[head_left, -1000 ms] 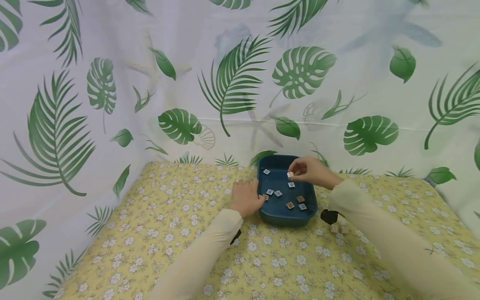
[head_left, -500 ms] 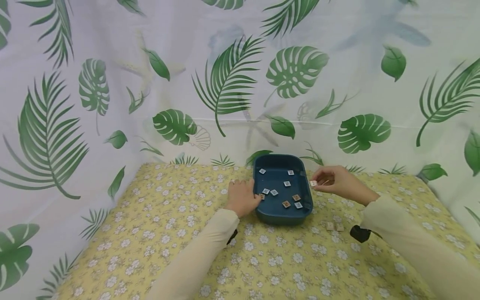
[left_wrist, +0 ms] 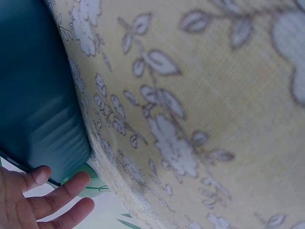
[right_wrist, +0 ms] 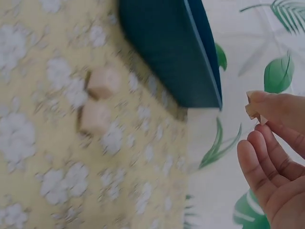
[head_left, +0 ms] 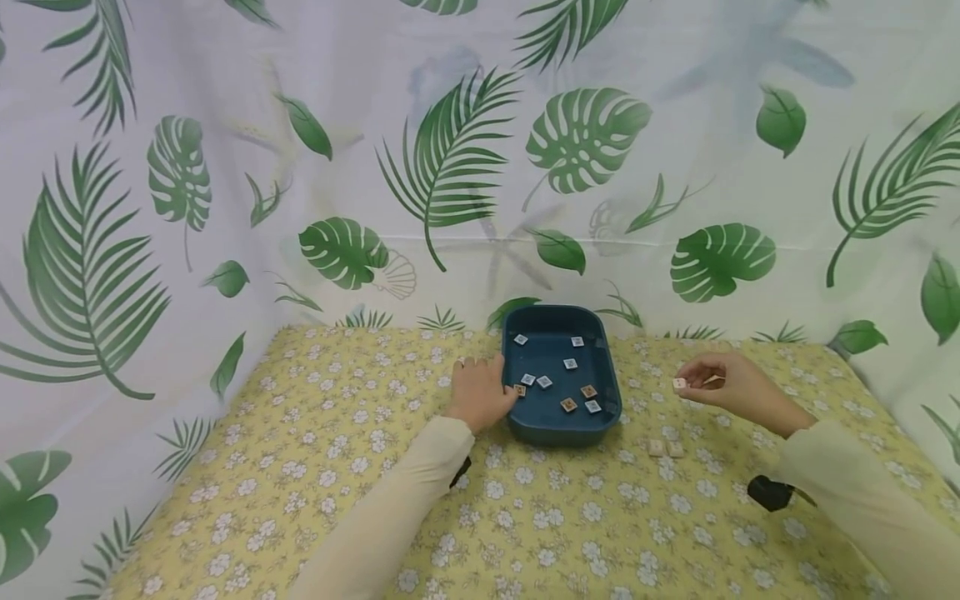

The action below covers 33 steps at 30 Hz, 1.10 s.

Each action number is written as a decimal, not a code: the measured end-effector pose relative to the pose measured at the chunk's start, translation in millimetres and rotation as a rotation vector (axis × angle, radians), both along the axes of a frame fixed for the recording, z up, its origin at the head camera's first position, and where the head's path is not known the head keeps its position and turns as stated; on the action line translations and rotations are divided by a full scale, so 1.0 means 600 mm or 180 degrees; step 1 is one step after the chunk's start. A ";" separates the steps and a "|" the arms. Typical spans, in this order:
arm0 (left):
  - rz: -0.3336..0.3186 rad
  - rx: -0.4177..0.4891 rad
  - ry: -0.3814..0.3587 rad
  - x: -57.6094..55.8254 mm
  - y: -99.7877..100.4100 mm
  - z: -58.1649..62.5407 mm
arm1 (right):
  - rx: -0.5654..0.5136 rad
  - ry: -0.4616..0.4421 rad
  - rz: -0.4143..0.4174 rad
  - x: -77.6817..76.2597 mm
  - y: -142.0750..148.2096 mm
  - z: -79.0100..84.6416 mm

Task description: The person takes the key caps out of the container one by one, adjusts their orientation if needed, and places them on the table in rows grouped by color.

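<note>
My left hand [head_left: 480, 392] rests at the left rim of a dark blue plastic basin [head_left: 566, 436], thumb reaching over the rim. In the left wrist view, its fingers [left_wrist: 66, 191] are fairly straight beside the basin's outer wall. Several small patterned square pieces lie inside, such as a white one [head_left: 570, 364] and an orange-brown one [head_left: 588, 391]. Right of the basin, above the table, my right hand [head_left: 742, 396] pinches a small pale cube [head_left: 679, 383] between thumb and forefinger. In the right wrist view the fingers mostly cover this cube.
Two pale wooden cubes [right_wrist: 102, 82] sit side by side on the yellow floral tablecloth [head_left: 360, 483], right of the basin's front corner. Behind the table hangs a white leaf-print curtain [head_left: 450, 292].
My right hand has moved from over the basin out to the right, carrying the pale cube. The left hand stays at the basin's rim, and the head view has shifted slightly.
</note>
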<state>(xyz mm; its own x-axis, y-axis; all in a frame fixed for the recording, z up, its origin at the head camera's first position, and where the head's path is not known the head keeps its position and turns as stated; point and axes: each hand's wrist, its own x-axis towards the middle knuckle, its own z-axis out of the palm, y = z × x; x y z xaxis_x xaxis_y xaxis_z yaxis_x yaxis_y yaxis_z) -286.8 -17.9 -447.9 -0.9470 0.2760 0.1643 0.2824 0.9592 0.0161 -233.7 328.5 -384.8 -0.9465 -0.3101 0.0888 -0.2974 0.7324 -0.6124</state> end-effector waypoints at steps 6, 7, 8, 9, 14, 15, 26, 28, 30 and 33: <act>0.0005 0.0093 0.0001 -0.001 0.000 -0.002 | 0.0097 -0.0102 -0.0084 0.006 0.025 -0.027; 0.0006 0.0081 -0.0004 -0.001 0.000 -0.002 | 0.0106 -0.0121 -0.0087 0.006 0.029 -0.032; 0.0007 0.0066 -0.0010 -0.002 0.000 -0.002 | 0.0104 -0.0153 -0.0093 0.007 0.032 -0.037; 0.0009 0.0045 -0.0014 -0.002 0.000 -0.003 | 0.0086 -0.0191 -0.0084 0.008 0.036 -0.043; 0.0015 0.0033 -0.0048 -0.002 -0.001 -0.003 | 0.0049 -0.0457 0.0015 0.014 0.048 -0.069; 0.0015 0.0039 -0.0054 -0.002 -0.001 -0.004 | 0.0063 -0.0496 0.0047 0.016 0.049 -0.073; 0.0016 0.0043 -0.0082 0.000 -0.004 -0.005 | 0.0200 -0.0575 0.0314 0.023 0.058 -0.099; 0.0015 0.0036 -0.0083 -0.001 -0.005 -0.005 | 0.0215 -0.0580 0.0349 0.022 0.059 -0.101; 0.0016 0.0046 -0.0092 0.000 -0.006 -0.005 | 0.0208 -0.0584 0.0382 0.022 0.059 -0.105; 0.0019 0.0074 -0.0117 0.000 -0.006 -0.005 | 0.0196 -0.0599 0.0440 0.021 0.058 -0.109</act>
<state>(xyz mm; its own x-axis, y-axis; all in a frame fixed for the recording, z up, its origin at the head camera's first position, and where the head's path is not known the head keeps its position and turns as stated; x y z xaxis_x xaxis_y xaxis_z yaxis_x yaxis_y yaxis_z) -286.8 -21.6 -450.8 -0.9541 0.2668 0.1357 0.2754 0.9601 0.0487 -221.1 363.3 -450.2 -0.8928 -0.4373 -0.1081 -0.2824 0.7303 -0.6220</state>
